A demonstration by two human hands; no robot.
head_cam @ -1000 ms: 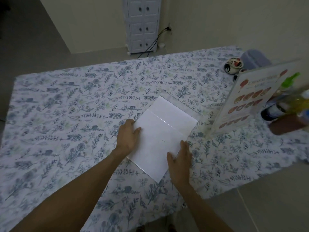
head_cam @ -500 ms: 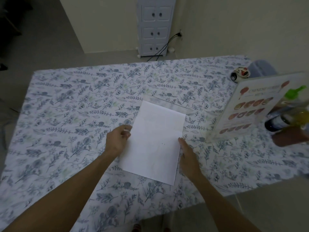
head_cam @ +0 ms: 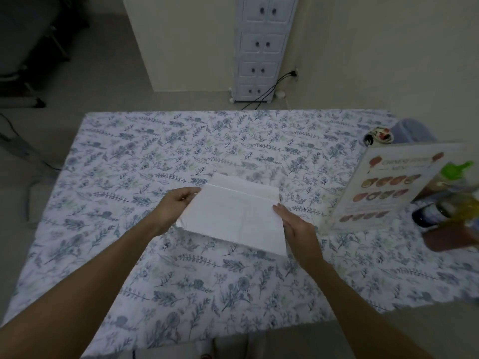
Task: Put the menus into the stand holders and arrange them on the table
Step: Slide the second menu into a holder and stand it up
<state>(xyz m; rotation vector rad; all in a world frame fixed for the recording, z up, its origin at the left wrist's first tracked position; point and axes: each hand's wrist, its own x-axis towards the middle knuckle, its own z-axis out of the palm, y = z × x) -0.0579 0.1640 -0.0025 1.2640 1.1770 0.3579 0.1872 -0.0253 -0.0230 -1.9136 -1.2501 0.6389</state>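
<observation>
A clear stand holder with a menu inside, its blank white back [head_cam: 233, 218] toward me, is tilted up off the floral tablecloth [head_cam: 181, 275] at the table's middle. My left hand [head_cam: 176, 207] pinches its left edge near the top corner. My right hand [head_cam: 295, 229] presses flat along its right edge. The holder's clear base flap [head_cam: 241, 186] shows past the far edge. A second holder with a printed food menu [head_cam: 383, 193] stands upright at the right, facing me.
Behind the standing menu are sauce bottles, one with a green cap [head_cam: 456, 169], and a brown object [head_cam: 451, 239]. A small painted jar [head_cam: 379, 134] and a grey-blue object [head_cam: 412, 130] sit at the far right. A white drawer cabinet [head_cam: 261, 47] stands beyond the table.
The sheet lay flat under both hands; now both hands have gripped its side edges and are lifting it, near edge rising. The view has also tilted up and shifted.
</observation>
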